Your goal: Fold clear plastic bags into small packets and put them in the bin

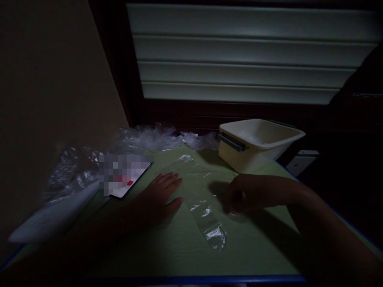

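Observation:
A thin, clear plastic piece [206, 211] lies spread over the green tabletop, with glints on its folds and a rounded end toward the front edge. It may be a disposable glove, but the dim light hides its full outline. My left hand [164, 191] rests flat on its left part, fingers stretched out and thumb apart. To the right, my right hand [243, 193] is closed in a pinch just above the table, its wrist bent. A shiny bit of clear film shows under those fingertips; the fingertips themselves are dark and partly hidden.
A cream plastic bin [248, 153] with grey handles stands at the back right. Crumpled clear plastic [143, 139] lines the back and left. A printed packet [125, 181] lies left of my left hand. A white device [302, 161] sits beyond the table's right edge. Behind rises a slatted panel [239, 52].

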The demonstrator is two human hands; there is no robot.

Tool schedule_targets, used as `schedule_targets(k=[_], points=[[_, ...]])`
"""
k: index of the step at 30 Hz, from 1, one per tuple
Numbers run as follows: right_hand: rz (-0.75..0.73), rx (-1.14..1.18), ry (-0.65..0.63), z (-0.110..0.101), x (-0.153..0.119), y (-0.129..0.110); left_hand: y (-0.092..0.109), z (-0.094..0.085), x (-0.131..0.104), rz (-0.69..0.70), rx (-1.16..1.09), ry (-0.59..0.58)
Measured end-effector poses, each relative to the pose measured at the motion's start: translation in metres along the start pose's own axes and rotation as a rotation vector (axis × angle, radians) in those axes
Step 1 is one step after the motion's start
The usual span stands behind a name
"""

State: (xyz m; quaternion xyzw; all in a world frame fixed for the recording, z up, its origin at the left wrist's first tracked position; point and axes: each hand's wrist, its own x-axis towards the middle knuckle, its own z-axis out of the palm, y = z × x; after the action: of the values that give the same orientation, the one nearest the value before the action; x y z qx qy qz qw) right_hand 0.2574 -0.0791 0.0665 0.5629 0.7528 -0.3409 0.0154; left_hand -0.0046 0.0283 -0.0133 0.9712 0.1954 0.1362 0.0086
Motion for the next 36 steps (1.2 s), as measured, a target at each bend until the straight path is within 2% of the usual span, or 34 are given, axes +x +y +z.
schedule_targets(k=[4, 6, 10, 14, 19, 22, 25, 29, 33, 36], points=[[-0.037, -0.099, 0.411, 0.008, 0.015, -0.010, 0.001, 0.000, 0.000, -0.012, 0.011, -0.001], [-0.026, -0.191, 0.493, 0.017, 0.024, -0.013, 0.001, 0.001, 0.000, -0.015, 0.013, 0.000], [0.019, -0.319, 0.392, 0.034, 0.036, -0.009, 0.002, 0.002, 0.001, -0.004, 0.013, 0.046], [0.097, -0.351, 0.234, 0.035, 0.038, 0.001, 0.002, -0.001, 0.001, 0.005, 0.021, 0.095], [0.000, -0.271, 0.177, 0.022, 0.037, 0.017, -0.001, -0.012, 0.004, -0.018, -0.046, 0.151], [-0.066, -0.215, 0.160, 0.018, 0.040, 0.029, -0.002, -0.020, 0.006, 0.023, -0.125, 0.159], [-0.110, -0.157, 0.221, 0.016, 0.042, 0.038, -0.003, -0.027, 0.007, 0.080, -0.160, 0.133], [-0.165, -0.058, 0.407, 0.013, 0.041, 0.033, -0.001, -0.033, 0.006, 0.161, -0.153, 0.011], [-0.183, -0.016, 0.523, 0.013, 0.032, 0.006, -0.001, -0.032, 0.001, 0.267, -0.054, -0.109], [-0.332, -0.046, 0.498, 0.017, 0.026, -0.022, -0.004, -0.029, -0.004, 0.322, -0.081, -0.099]])
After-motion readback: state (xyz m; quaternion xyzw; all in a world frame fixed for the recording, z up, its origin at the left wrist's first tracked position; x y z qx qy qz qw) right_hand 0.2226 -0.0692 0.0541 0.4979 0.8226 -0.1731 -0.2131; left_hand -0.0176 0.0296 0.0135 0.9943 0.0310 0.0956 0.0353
